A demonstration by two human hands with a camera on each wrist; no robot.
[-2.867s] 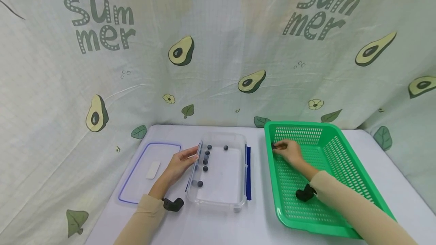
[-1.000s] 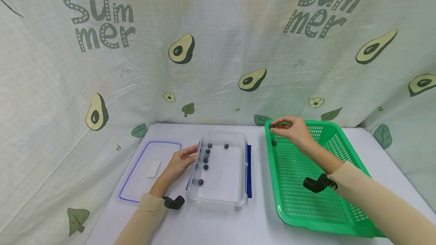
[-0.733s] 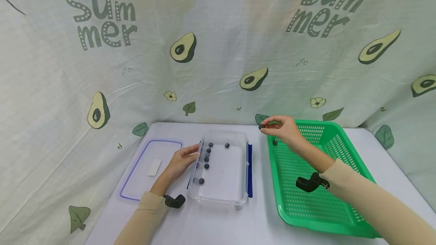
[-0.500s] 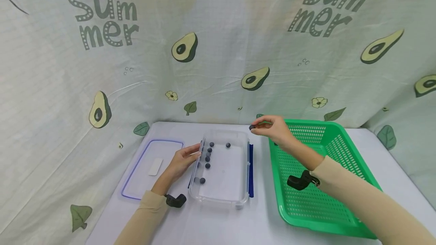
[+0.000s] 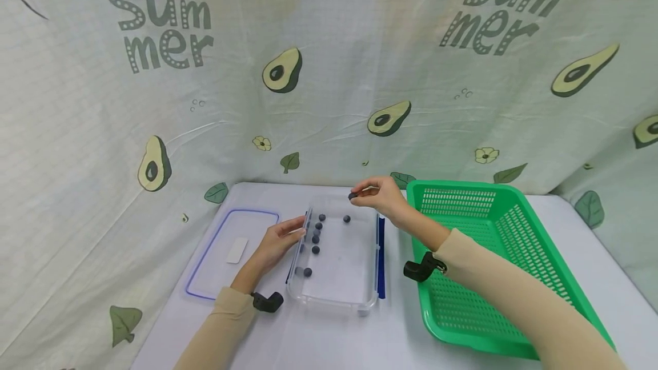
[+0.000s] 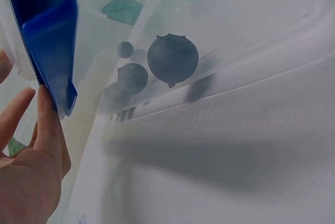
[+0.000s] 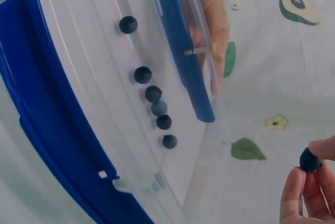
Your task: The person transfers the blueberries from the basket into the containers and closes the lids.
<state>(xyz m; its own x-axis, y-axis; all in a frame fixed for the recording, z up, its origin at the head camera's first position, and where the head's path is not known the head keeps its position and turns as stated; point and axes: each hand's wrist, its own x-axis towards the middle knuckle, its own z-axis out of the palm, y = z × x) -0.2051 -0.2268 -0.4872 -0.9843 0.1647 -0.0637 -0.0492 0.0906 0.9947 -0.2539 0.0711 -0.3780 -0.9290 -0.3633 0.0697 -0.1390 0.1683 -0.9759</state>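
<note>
My right hand (image 5: 382, 196) pinches a blueberry (image 7: 311, 159) between thumb and fingertips, above the far end of a clear plastic box (image 5: 341, 304). Inside the box several more blueberries lie, most in a loose row along the left wall, such as this blueberry (image 5: 316, 249); a lone blueberry (image 5: 346, 219) sits farther right. My left hand (image 5: 275, 244) rests against the box's left wall, its fingers fairly straight. In the left wrist view those fingers touch the blue side latch (image 6: 49, 35). A second blue latch (image 5: 381, 261) hangs down on the right side.
A green perforated basket (image 5: 429, 316) stands right of the box, under my right forearm, which covers part of its left wall. At left lies a clear lid with a blue seal (image 5: 197, 261), a white rectangular piece (image 5: 237, 250) on it. A printed curtain (image 5: 329, 73) hangs behind.
My right hand has picked a blueberry from the basket's left side, lifted it over the rim and carried it left to the box. The left hand has stayed at the box wall.
</note>
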